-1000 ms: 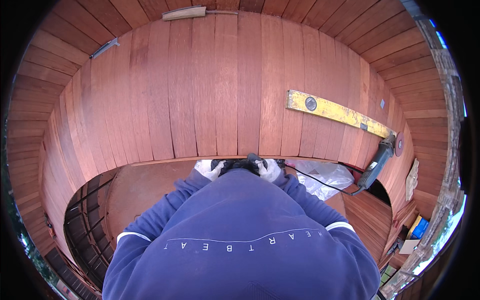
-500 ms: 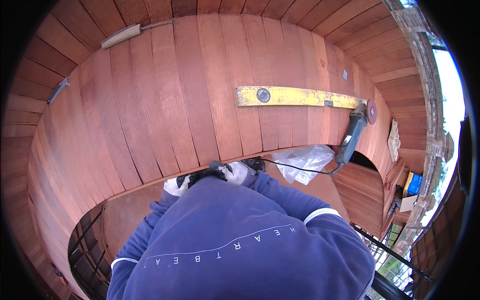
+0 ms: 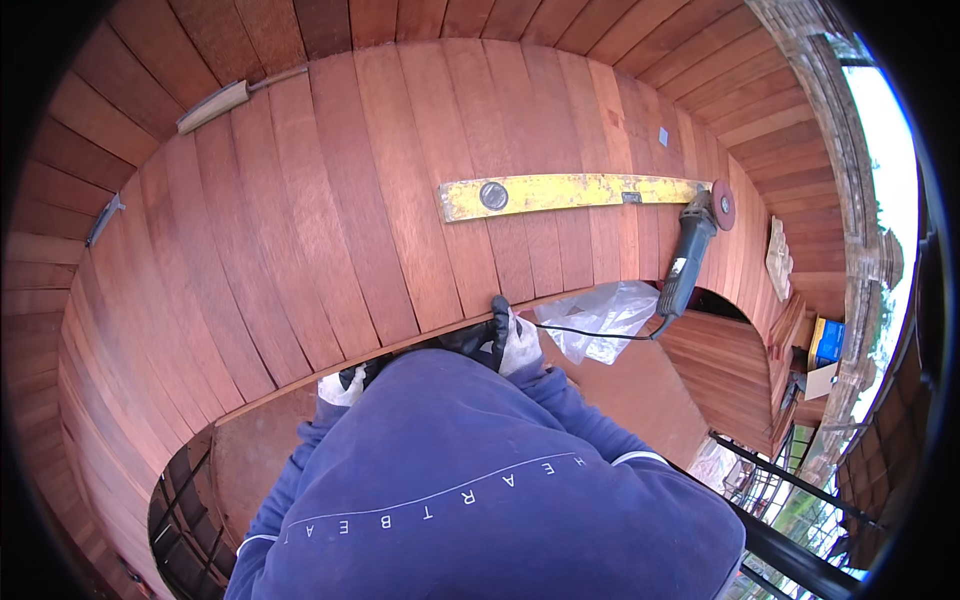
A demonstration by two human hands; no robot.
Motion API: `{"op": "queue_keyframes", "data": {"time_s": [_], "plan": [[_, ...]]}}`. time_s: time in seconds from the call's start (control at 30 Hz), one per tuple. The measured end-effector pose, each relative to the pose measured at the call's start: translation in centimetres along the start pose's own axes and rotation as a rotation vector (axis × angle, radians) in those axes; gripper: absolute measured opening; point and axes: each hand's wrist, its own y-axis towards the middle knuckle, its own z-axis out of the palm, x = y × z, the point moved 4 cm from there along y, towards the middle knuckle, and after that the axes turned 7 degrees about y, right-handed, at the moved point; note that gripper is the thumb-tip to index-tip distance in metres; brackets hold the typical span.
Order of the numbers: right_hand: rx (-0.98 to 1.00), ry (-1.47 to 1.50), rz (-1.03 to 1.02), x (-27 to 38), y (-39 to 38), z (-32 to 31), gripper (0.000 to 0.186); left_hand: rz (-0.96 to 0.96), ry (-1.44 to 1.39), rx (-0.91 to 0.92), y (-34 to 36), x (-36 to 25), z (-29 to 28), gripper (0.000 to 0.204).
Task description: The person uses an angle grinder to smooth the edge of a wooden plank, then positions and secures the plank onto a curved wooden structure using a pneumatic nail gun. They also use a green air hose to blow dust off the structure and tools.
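From my remote seat, the head view gave me the gloved left hand [image 3: 341, 387] and right hand [image 3: 521, 346] at the near edge strip [image 3: 282, 391] of the planked worktop [image 3: 350, 200]. The right fingers [image 3: 500, 311] stood upright against that strip, tips above it; I could not tell whether they pinched it. The left fingers were mostly hidden behind the blue sweatshirt [image 3: 480, 450], so I could not make out how they were set. The strip ran just beyond both sets of fingers.

Ahead of the right fingers lay a yellow spirit level [image 3: 560, 193]. Farther right of them I had an angle grinder [image 3: 685, 255], its head by the level's end. Just right of those fingers were clear plastic sheeting [image 3: 605, 305] and the black cord [image 3: 595, 333].
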Motion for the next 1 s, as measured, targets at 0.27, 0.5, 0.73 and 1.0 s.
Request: {"op": "queue_keyframes", "data": {"time_s": [0.27,0.5,0.73,1.0], "plan": [[0.054,-0.161,-0.153,-3.2,-0.4,0.0,0.052,0.059,-0.053,-0.114,-0.4,0.9,0.4,0.019],[-0.029,-0.122,0.030,-0.3,0.7,-0.6,0.039,-0.018,0.061,-0.060,0.2,0.6,-0.5,0.019],[-0.092,0.534,0.233,-4.4,-1.1,-1.6,0.025,0.082,0.030,-0.151,-0.4,3.6,0.4,0.017],[-0.270,0.225,0.146,-8.3,-2.0,-1.3,0.024,-0.139,-0.077,0.092,-0.3,3.1,0.6,0.023]]}}
